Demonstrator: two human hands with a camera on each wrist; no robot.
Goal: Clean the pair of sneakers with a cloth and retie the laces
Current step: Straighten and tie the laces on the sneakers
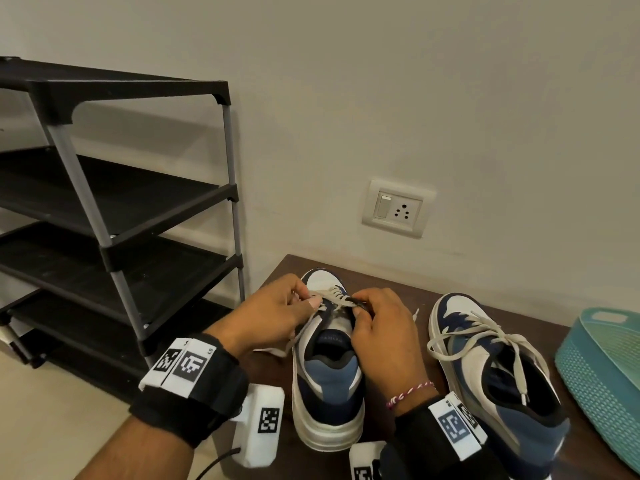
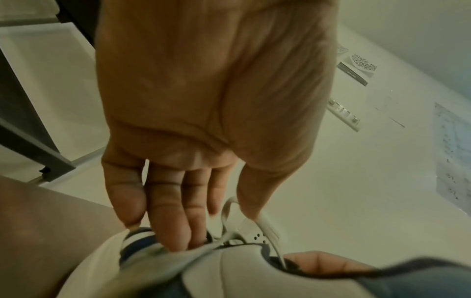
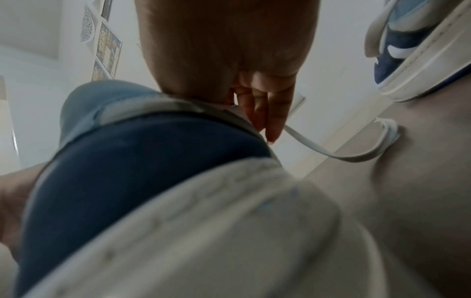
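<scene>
Two blue-and-white sneakers stand on a dark brown table (image 1: 398, 282), toes to the wall. Over the left sneaker (image 1: 329, 382) both my hands work its off-white lace (image 1: 334, 295). My left hand (image 1: 277, 311) pinches the lace at the shoe's left side; in the left wrist view the lace (image 2: 229, 219) runs between thumb and fingers (image 2: 168, 217). My right hand (image 1: 381, 327) pinches the lace at the right eyelets; a loose lace end (image 3: 356, 155) trails onto the table in the right wrist view. The right sneaker (image 1: 495, 368) sits apart, its lace (image 1: 491, 336) tied in a loose bow. No cloth is visible.
A teal plastic basket (image 1: 602, 382) lies at the table's right edge. A black shoe rack (image 1: 114, 216) with several shelves stands on the floor to the left. A wall socket (image 1: 398, 207) is above the table. The wall runs close behind the shoes.
</scene>
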